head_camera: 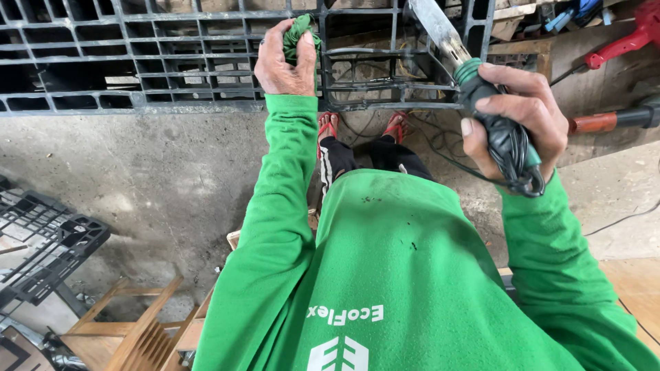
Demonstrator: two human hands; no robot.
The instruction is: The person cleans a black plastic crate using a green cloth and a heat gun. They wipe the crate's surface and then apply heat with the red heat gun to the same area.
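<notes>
The left hand (283, 65) is closed around a green rag (297, 34), pressing it against the black pallet (137, 62) far ahead, seemingly to brace it. The right hand (512, 120) is clenched on a heat tool (474, 82), nozzle angled at the grid.

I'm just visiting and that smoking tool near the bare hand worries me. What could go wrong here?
1. The left hand presses a green cloth on the black plastic pallet close to the hot tool, so it might get burned.
2. Smoke rises at the tip; fumes may reach the face.
3. The feet wear open red sandals, so hot drips could hurt.
</notes>
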